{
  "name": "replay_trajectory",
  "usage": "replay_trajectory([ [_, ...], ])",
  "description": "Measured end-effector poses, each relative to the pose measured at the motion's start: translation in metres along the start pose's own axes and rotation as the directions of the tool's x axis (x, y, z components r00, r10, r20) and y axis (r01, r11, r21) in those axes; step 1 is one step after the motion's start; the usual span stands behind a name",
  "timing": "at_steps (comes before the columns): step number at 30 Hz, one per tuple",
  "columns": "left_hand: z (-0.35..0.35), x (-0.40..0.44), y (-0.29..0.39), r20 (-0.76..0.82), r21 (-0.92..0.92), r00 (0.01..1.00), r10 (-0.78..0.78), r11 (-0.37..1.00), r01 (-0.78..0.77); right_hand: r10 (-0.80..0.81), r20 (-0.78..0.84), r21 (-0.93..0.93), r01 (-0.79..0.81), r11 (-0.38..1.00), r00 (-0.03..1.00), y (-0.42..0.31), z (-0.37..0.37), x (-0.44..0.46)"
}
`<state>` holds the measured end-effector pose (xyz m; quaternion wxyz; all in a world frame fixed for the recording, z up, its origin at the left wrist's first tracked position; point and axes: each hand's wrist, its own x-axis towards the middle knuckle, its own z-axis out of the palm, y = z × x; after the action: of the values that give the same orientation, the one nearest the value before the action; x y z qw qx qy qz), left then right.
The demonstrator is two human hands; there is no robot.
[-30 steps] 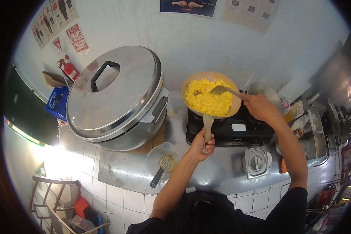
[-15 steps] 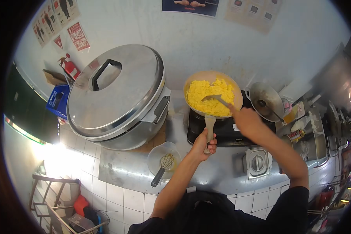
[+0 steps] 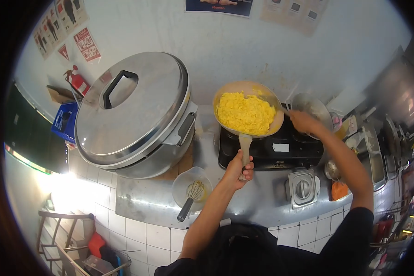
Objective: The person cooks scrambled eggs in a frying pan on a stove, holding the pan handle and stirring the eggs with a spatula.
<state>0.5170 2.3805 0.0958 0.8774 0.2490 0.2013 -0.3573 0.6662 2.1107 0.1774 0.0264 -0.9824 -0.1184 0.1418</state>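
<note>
My left hand (image 3: pixel 240 171) is wrapped round the beige handle of a frying pan (image 3: pixel 281 123) that sits over the black gas stove (image 3: pixel 230 154). Yellow scrambled eggs (image 3: pixel 244 112) fill most of the pan in a soft, lumpy heap. My right hand (image 3: pixel 304 123), at the pan's right side, is closed on the handle of a spatula (image 3: pixel 270 99). Its grey blade is blurred and lies at the far right edge of the eggs, inside the pan.
A large lidded steel pot (image 3: pixel 147 124) stands on the left. In front of it, a clear bowl (image 3: pixel 177 191) holds a whisk (image 3: pixel 191 198). To the right are a wok (image 3: pixel 315 108), a lidded steel container (image 3: pixel 302 189) and an orange object (image 3: pixel 339 190). A wall rises behind the stove.
The spatula and my right hand have moved right, from the middle of the eggs to the pan's far right side. The eggs are heaped more evenly. My left hand stays on the handle.
</note>
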Motion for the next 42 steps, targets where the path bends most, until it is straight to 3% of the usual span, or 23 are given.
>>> replay_trajectory([
  [1, 0.000, 0.001, 0.001, 0.009, 0.001, 1.000, -0.010, 1.000, 0.010, 0.113, 0.138, 0.165, -0.136, 0.977, 0.984, -0.029, -0.014, -0.029],
  [3, -0.002, 0.002, 0.001, 0.026, 0.008, 0.999, -0.037, 0.999, 0.037, 0.134, 0.176, 0.508, -0.207, 0.836, 0.975, -0.035, 0.008, -0.041],
  [7, -0.001, 0.001, 0.003, 0.016, 0.038, 0.998, -0.057, 0.998, 0.056, 0.076, 0.175, 0.715, -0.180, 0.676, 0.982, -0.062, 0.047, -0.022],
  [8, -0.003, 0.003, 0.003, 0.024, 0.050, 0.998, -0.054, 0.997, 0.053, 0.027, -0.079, 0.573, 0.023, 0.819, 0.996, -0.064, 0.068, -0.011],
  [10, -0.001, 0.004, 0.002, 0.013, 0.062, 0.999, -0.047, 0.997, 0.046, -0.207, -0.492, 0.100, 0.291, 0.951, 0.845, -0.084, 0.096, -0.001],
  [11, 0.002, 0.003, 0.003, -0.006, 0.063, 0.999, -0.041, 0.997, 0.041, -0.051, -0.370, 0.111, 0.098, 0.989, 0.928, -0.094, 0.091, -0.013],
  [17, 0.000, 0.001, 0.002, -0.003, 0.009, 0.998, -0.056, 0.998, 0.056, -0.094, -0.216, -0.254, 0.037, 0.966, 0.972, -0.122, 0.004, -0.118],
  [20, 0.000, 0.003, 0.000, -0.010, 0.004, 0.999, -0.050, 0.999, 0.050, -0.067, -0.122, -0.294, 0.028, 0.955, 0.990, -0.126, 0.009, -0.135],
  [25, 0.005, 0.003, -0.003, -0.007, 0.029, 1.000, -0.028, 0.999, 0.028, -0.064, -0.309, -0.073, 0.043, 0.996, 0.949, -0.129, 0.051, -0.063],
  [29, 0.002, 0.003, -0.006, -0.002, 0.008, 1.000, -0.022, 1.000, 0.022, 0.030, -0.279, 0.030, -0.023, 0.999, 0.960, -0.090, 0.029, -0.011],
  [32, 0.001, 0.004, -0.004, -0.004, 0.005, 1.000, -0.018, 1.000, 0.018, -0.130, -0.352, -0.134, 0.088, 0.987, 0.927, -0.039, 0.009, 0.007],
  [35, 0.004, 0.003, -0.004, -0.012, 0.007, 1.000, -0.008, 1.000, 0.008, 0.024, -0.325, -0.003, -0.026, 1.000, 0.945, -0.024, 0.006, 0.021],
  [38, -0.002, 0.003, -0.009, 0.007, -0.003, 1.000, -0.013, 1.000, 0.013, 0.103, -0.310, 0.039, -0.095, 0.995, 0.945, -0.043, 0.061, 0.032],
  [39, -0.001, 0.007, -0.005, 0.029, -0.010, 1.000, 0.003, 1.000, -0.002, -0.032, -0.442, -0.187, -0.057, 0.981, 0.896, -0.059, 0.082, 0.012],
  [40, 0.002, 0.008, 0.000, 0.033, 0.008, 0.999, 0.006, 1.000, -0.006, 0.075, -0.297, -0.069, -0.100, 0.993, 0.952, -0.076, 0.081, 0.003],
  [42, 0.000, 0.004, -0.003, 0.011, 0.027, 1.000, -0.013, 1.000, 0.013, 0.060, -0.214, -0.115, -0.086, 0.990, 0.975, -0.105, 0.031, -0.046],
])
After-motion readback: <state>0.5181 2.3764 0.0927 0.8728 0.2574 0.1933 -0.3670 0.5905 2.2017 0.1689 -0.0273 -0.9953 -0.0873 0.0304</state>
